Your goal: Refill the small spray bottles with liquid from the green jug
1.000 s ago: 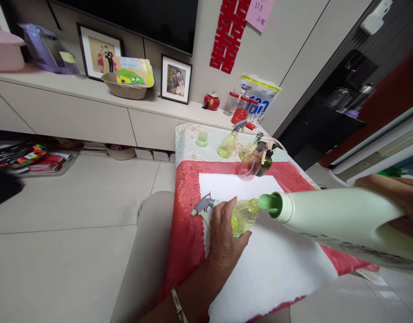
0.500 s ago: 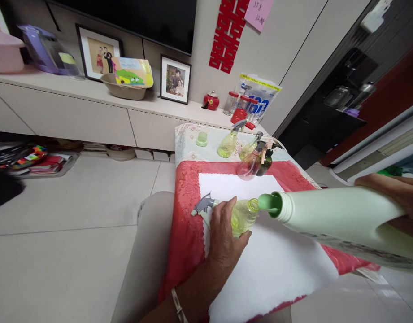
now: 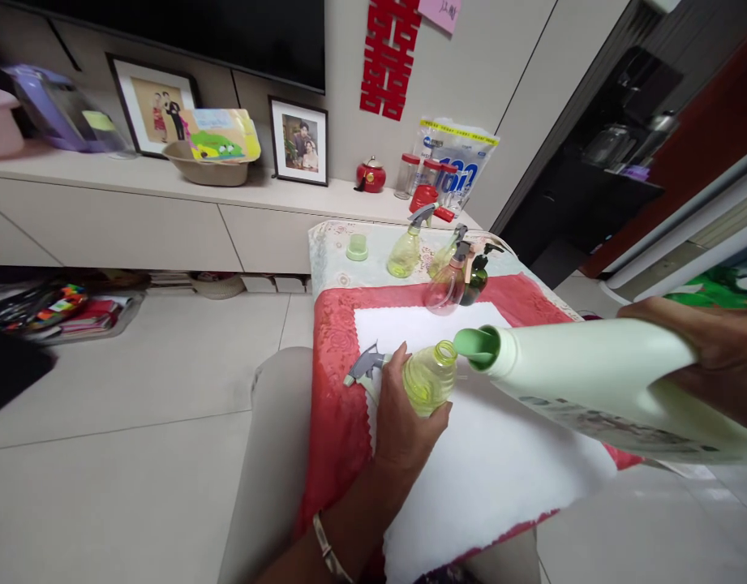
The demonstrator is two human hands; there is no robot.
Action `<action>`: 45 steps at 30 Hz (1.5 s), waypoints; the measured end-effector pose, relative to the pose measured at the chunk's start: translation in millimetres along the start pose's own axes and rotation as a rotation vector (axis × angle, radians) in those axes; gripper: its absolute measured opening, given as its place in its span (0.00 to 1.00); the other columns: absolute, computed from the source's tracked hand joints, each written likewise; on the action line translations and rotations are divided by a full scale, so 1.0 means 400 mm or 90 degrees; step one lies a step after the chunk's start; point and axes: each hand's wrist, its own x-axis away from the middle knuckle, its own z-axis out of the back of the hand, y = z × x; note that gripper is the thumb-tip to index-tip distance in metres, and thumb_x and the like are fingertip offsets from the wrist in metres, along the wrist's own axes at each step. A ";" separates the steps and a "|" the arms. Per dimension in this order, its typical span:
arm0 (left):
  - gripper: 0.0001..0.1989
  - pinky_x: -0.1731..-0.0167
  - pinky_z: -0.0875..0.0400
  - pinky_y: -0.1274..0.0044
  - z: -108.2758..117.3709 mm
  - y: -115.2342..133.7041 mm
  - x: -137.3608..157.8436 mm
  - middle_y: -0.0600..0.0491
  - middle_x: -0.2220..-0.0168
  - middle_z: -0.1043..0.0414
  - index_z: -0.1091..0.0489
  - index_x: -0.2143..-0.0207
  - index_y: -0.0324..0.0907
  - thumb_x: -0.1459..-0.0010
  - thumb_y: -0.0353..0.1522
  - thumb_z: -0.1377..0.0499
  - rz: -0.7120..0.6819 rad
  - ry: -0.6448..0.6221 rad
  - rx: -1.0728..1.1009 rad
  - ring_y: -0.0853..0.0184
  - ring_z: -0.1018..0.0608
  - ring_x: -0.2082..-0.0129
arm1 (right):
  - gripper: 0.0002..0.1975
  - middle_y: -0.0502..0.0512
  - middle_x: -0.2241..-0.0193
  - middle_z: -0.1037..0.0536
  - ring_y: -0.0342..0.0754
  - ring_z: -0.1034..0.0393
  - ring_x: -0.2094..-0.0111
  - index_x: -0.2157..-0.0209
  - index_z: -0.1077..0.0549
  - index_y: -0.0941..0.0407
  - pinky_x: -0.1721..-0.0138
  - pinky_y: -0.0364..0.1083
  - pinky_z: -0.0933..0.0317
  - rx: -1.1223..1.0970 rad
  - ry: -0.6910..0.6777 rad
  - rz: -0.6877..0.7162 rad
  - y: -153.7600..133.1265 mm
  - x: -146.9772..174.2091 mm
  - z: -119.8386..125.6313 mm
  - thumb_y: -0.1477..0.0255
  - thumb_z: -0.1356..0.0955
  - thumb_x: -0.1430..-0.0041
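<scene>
My left hand (image 3: 403, 414) is wrapped round a clear yellow-green spray bottle (image 3: 430, 380) with its top off, tilted a little to the right. A grey and pale-green spray nozzle (image 3: 366, 362) lies on the white cloth (image 3: 488, 462), just left of that hand. At the right, my right hand (image 3: 707, 349) grips the handle of a large pale-green jug (image 3: 586, 349), held almost level. Its green spout (image 3: 475, 345) sits beside the spray bottle's open mouth. Whether liquid is flowing between them I cannot tell.
Behind the cloth stand a yellow-green spray bottle (image 3: 403, 255), a pink one (image 3: 444, 288) and a dark green pump bottle (image 3: 476, 280). A green cap (image 3: 357, 247) rests on the table's far left. Beyond is a cabinet holding picture frames (image 3: 298, 142), jars and a plastic bag (image 3: 458, 154).
The jug has shifted slightly left and up in view, and the spray bottle leans more upright toward its spout. Both hands keep their hold. The whole view has also shifted somewhat.
</scene>
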 end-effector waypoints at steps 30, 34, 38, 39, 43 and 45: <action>0.40 0.39 0.36 0.56 0.008 -0.010 0.008 0.44 0.42 0.35 0.42 0.40 0.44 0.57 0.29 0.35 0.059 -0.085 0.011 0.50 0.31 0.40 | 0.23 0.52 0.71 0.27 0.44 0.37 0.71 0.62 0.24 0.60 0.70 0.43 0.41 -0.503 0.327 -0.294 -0.047 -0.011 -0.416 0.62 0.35 0.60; 0.42 0.38 0.36 0.57 0.008 -0.007 0.012 0.42 0.40 0.36 0.44 0.38 0.43 0.57 0.29 0.34 0.059 -0.087 -0.004 0.49 0.31 0.38 | 0.29 0.53 0.67 0.24 0.47 0.33 0.67 0.53 0.23 0.57 0.67 0.45 0.40 -0.459 0.275 -0.296 -0.030 0.002 -0.414 0.62 0.34 0.59; 0.48 0.37 0.35 0.56 0.003 -0.009 0.016 0.39 0.38 0.36 0.46 0.37 0.42 0.60 0.29 0.31 0.053 -0.062 -0.052 0.46 0.33 0.36 | 0.29 0.57 0.62 0.22 0.51 0.30 0.64 0.52 0.22 0.55 0.62 0.49 0.38 -0.410 0.196 -0.302 -0.018 0.045 -0.392 0.58 0.29 0.57; 0.49 0.37 0.35 0.55 0.003 -0.010 0.016 0.39 0.38 0.36 0.46 0.37 0.41 0.61 0.29 0.30 0.047 -0.056 -0.065 0.46 0.33 0.36 | 0.31 0.57 0.60 0.22 0.53 0.29 0.62 0.50 0.22 0.54 0.60 0.51 0.37 -0.405 0.182 -0.300 -0.018 0.064 -0.386 0.57 0.28 0.56; 0.50 0.37 0.36 0.52 0.008 -0.009 0.013 0.36 0.38 0.38 0.46 0.36 0.39 0.61 0.32 0.29 0.023 -0.051 -0.110 0.43 0.35 0.35 | 0.41 0.61 0.46 0.27 0.59 0.27 0.52 0.39 0.28 0.53 0.47 0.60 0.34 -0.398 0.270 -0.326 -0.036 0.176 -0.379 0.55 0.27 0.56; 0.50 0.37 0.37 0.51 0.014 -0.003 0.011 0.35 0.37 0.39 0.46 0.36 0.38 0.60 0.33 0.28 0.022 -0.057 -0.119 0.42 0.36 0.34 | 0.39 0.61 0.46 0.27 0.60 0.27 0.49 0.40 0.28 0.53 0.46 0.60 0.33 -0.447 0.329 -0.335 -0.056 0.242 -0.389 0.55 0.26 0.54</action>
